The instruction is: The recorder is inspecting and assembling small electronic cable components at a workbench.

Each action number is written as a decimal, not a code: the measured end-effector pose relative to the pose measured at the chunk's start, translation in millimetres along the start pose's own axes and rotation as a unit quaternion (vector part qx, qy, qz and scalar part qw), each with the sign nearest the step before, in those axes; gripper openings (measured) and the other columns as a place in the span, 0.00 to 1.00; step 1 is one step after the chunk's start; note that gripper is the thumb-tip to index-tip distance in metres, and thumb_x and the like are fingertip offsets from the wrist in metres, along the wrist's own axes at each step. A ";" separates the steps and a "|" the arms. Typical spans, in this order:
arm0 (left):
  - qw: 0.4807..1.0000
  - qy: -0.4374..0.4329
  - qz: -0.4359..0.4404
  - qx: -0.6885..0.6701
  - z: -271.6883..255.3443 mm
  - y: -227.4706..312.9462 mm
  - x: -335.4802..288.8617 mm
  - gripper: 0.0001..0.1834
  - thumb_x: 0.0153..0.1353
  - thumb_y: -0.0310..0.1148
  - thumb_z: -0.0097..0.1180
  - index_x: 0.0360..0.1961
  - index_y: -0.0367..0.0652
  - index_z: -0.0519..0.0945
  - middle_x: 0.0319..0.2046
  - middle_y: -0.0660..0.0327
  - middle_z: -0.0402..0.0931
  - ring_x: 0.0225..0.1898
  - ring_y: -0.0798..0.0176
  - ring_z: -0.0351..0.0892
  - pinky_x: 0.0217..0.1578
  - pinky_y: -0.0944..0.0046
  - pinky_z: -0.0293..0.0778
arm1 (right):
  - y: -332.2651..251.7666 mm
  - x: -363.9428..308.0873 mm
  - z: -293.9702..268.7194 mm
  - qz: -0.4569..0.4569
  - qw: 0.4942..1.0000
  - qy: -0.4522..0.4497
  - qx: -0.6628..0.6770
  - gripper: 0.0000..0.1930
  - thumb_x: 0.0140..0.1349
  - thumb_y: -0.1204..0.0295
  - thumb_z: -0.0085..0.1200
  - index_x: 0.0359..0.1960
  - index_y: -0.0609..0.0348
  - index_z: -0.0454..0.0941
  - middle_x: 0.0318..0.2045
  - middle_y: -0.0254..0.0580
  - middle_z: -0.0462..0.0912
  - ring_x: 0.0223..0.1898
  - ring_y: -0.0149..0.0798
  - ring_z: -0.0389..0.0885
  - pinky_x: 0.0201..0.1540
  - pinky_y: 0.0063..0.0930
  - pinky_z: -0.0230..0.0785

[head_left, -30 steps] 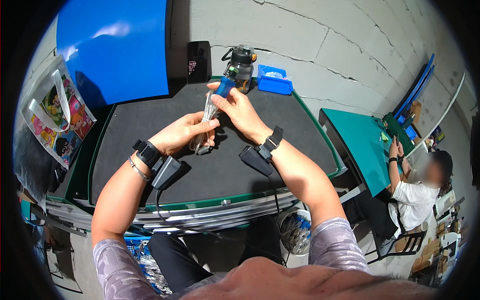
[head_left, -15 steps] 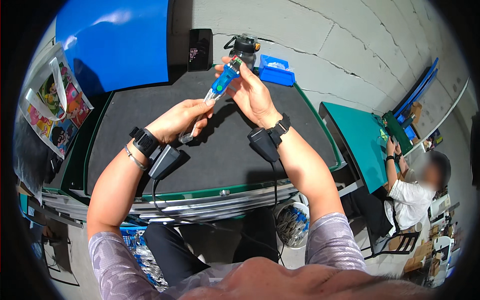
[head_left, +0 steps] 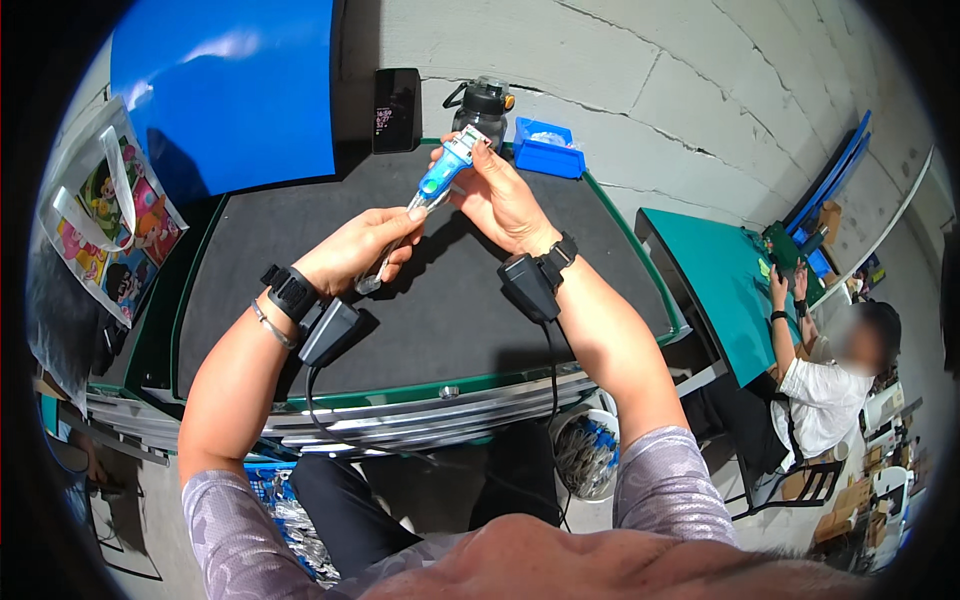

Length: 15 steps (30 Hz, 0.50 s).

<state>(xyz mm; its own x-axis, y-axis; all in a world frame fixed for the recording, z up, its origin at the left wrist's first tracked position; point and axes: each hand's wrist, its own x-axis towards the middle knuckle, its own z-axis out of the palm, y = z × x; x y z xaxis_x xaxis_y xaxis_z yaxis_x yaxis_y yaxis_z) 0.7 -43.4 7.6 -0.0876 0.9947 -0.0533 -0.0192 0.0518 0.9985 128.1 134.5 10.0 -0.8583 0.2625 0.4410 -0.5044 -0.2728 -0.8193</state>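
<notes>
Above the dark work mat [head_left: 300,330] I hold a slim blue handheld piece [head_left: 440,178] with a bright green spot, a white squared head and a clear lower part. Its exact kind I cannot tell. My left hand [head_left: 362,245] pinches the clear lower part between thumb and fingers. Around the upper end close the thumb and fingers of my right hand [head_left: 503,207], near the white head. The piece is tilted, its head up and to the right. Both wrists wear black bands with dark cabled boxes.
At the back stand a phone [head_left: 397,110], a dark bottle [head_left: 481,103] and a blue bin [head_left: 549,148]. A printed bag [head_left: 110,225] hangs left. Below are a white bucket [head_left: 612,478] and a blue basket [head_left: 262,468] holding similar pieces. A co-worker [head_left: 820,400] sits right.
The piece's head has tipped lower and turned, now showing a white face instead of a dark and red one. My right fingers have shifted around it; my left hand stays pinched.
</notes>
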 end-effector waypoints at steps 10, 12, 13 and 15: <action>0.996 -0.006 0.040 0.081 -4.6 -4.1 3.4 0.13 0.66 0.40 0.58 0.32 0.45 0.71 0.19 0.74 0.64 0.18 0.79 0.64 0.18 0.76 0.59 | 3.3 -0.2 2.6 -0.011 0.999 0.043 -0.014 0.22 0.67 0.51 0.52 0.52 0.55 0.74 0.47 0.36 0.77 0.53 0.33 0.73 0.60 0.37 0.64; 0.997 -0.010 0.039 0.062 -6.1 -6.0 4.9 0.12 0.67 0.40 0.57 0.33 0.45 0.71 0.19 0.74 0.64 0.18 0.79 0.63 0.18 0.76 0.59 | 3.6 0.1 2.5 -0.006 0.999 0.038 -0.015 0.22 0.67 0.51 0.52 0.51 0.55 0.74 0.47 0.36 0.77 0.53 0.33 0.73 0.59 0.36 0.64; 0.998 -0.018 0.037 0.047 -6.3 -7.4 5.0 0.12 0.67 0.40 0.57 0.34 0.44 0.71 0.19 0.74 0.64 0.18 0.79 0.63 0.18 0.75 0.59 | 4.0 0.2 2.5 -0.010 0.999 0.038 -0.024 0.23 0.68 0.51 0.50 0.53 0.56 0.73 0.47 0.37 0.77 0.52 0.34 0.73 0.59 0.37 0.65; 0.998 -0.012 0.035 0.051 -6.6 -9.4 4.9 0.12 0.67 0.40 0.57 0.34 0.44 0.71 0.19 0.74 0.63 0.18 0.79 0.62 0.18 0.75 0.59 | 5.0 0.6 2.6 -0.014 0.998 0.046 -0.032 0.24 0.69 0.51 0.49 0.54 0.58 0.73 0.48 0.40 0.78 0.52 0.35 0.73 0.58 0.38 0.66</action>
<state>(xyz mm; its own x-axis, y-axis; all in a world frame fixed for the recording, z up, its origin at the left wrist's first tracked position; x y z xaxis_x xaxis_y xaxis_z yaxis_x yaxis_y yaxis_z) -6.1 -39.6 -2.2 -0.0616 0.9980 0.0165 0.0878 -0.0111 0.9961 124.9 130.9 7.1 -0.8300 0.3534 0.4315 -0.5190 -0.2057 -0.8297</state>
